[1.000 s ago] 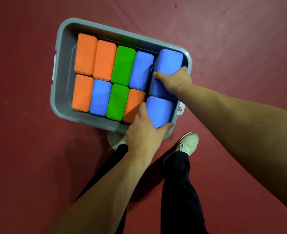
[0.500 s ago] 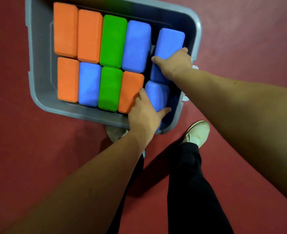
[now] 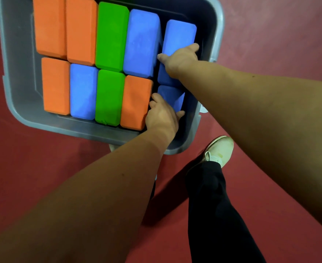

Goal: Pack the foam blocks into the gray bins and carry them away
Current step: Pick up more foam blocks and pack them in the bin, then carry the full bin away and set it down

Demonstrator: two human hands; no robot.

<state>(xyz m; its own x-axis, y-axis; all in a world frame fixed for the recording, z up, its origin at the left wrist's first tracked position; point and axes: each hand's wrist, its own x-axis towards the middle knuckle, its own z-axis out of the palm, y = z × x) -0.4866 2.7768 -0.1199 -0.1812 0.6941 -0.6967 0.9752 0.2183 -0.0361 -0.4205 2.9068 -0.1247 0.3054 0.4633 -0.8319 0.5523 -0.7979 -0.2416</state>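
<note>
A gray bin (image 3: 14,73) sits on the red floor, filled with two rows of upright foam blocks in orange, green and blue. At its right end stand two more blue blocks. My right hand (image 3: 181,60) grips the far blue block (image 3: 180,35), low in the bin beside the right wall. My left hand (image 3: 163,114) holds the near blue block (image 3: 170,96), sunk deep in the near right corner next to an orange block (image 3: 136,101). Both blocks are partly hidden by my hands.
Red floor (image 3: 270,35) surrounds the bin on every side. My legs in black trousers (image 3: 213,205) and a white shoe (image 3: 220,150) stand just below the bin's near right corner. A white latch (image 3: 203,110) sticks out from the bin's right side.
The view has closed in on the bin. Both blue blocks have gone down into the bin's right end, my hands following them; the near one now sits below the rim.
</note>
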